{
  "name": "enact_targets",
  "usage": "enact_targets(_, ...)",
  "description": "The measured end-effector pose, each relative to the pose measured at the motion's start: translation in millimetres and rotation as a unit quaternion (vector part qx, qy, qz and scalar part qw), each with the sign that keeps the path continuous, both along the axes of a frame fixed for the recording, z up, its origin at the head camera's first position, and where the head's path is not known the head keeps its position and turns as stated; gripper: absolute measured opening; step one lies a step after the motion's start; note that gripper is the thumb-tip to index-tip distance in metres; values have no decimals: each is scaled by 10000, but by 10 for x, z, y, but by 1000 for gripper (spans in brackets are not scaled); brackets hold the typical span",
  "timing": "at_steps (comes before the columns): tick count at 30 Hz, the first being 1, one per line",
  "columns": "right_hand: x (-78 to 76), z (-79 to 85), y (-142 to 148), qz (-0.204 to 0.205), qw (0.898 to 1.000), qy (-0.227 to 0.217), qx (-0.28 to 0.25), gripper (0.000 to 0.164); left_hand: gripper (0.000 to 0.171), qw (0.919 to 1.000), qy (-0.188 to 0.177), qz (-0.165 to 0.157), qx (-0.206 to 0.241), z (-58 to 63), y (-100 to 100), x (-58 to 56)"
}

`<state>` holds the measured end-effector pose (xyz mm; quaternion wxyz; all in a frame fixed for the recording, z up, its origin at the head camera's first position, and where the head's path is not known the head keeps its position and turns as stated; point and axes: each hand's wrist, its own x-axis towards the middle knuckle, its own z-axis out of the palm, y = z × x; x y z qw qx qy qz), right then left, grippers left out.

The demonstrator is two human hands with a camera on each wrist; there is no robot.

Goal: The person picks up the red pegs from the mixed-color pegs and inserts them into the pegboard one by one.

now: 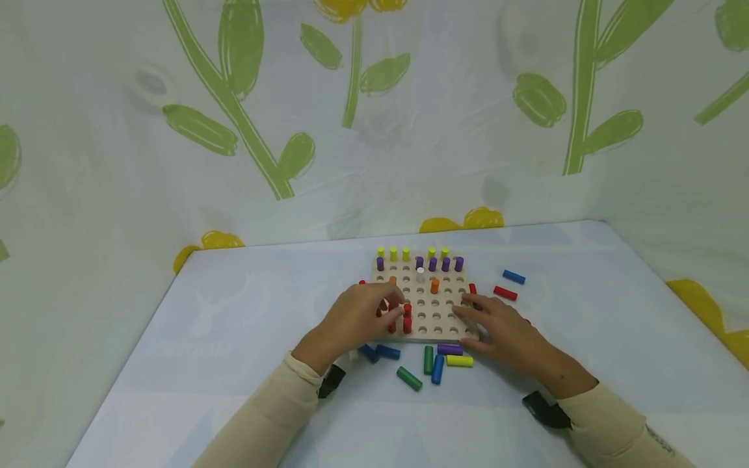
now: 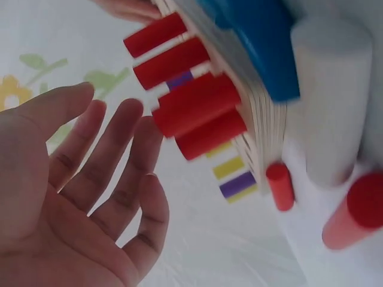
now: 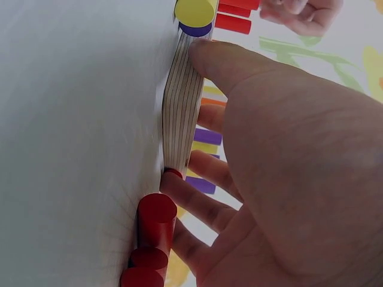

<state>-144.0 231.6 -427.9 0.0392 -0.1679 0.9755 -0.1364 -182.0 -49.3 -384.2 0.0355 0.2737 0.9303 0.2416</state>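
A square wooden pegboard (image 1: pixel 430 337) lies on the table. My left hand (image 1: pixel 351 315) hovers over its front left corner, fingers loosely bent beside several upright red pegs (image 2: pixel 197 104). In the left wrist view nothing sits between thumb and fingers. My right hand (image 1: pixel 504 330) rests at the board's right edge, its thumb by the front corner and its fingers spread along the side. Yellow pegs (image 1: pixel 393 254) stand in the back row, with purple pegs (image 1: pixel 446 264) in front of them. A white peg (image 1: pixel 420 275) and an orange peg (image 1: pixel 435 286) stand nearer the middle.
Loose pegs lie before the board: green (image 1: pixel 409 378), blue (image 1: pixel 437 369), yellow (image 1: pixel 459 361) and purple (image 1: pixel 450 350). Right of it are a blue peg (image 1: pixel 513 277) and a red peg (image 1: pixel 505 293). A white peg (image 2: pixel 332 101) lies near the left hand. Patterned cloth (image 1: pixel 374 162) hangs behind.
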Motion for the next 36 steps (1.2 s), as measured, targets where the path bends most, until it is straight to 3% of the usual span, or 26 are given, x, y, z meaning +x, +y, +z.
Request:
enact_targets(9,12,6,-6,-27,10000,25,-46,63,22,9969,232,734,165,-42,-204,-215)
enact_targets(17,2,-4,-11,-12,10000,11,-7,64,34,9922,-260,1221,6,-152,-363,-382)
enact_targets(22,-7,10,-10,-16,10000,-17,-26,64,39,9880,-694,1378,-40,-225,-419,-470)
enact_targets(29,-13,29,-23,-22,9999,-60,-90,63,48,9811,-1299,1434,-102,-274,-439,-504)
enact_targets(36,-10,23,-24,-53,9999,-70,-105,63,58,9815,-1334,1307,-416,-314,-422,-510)
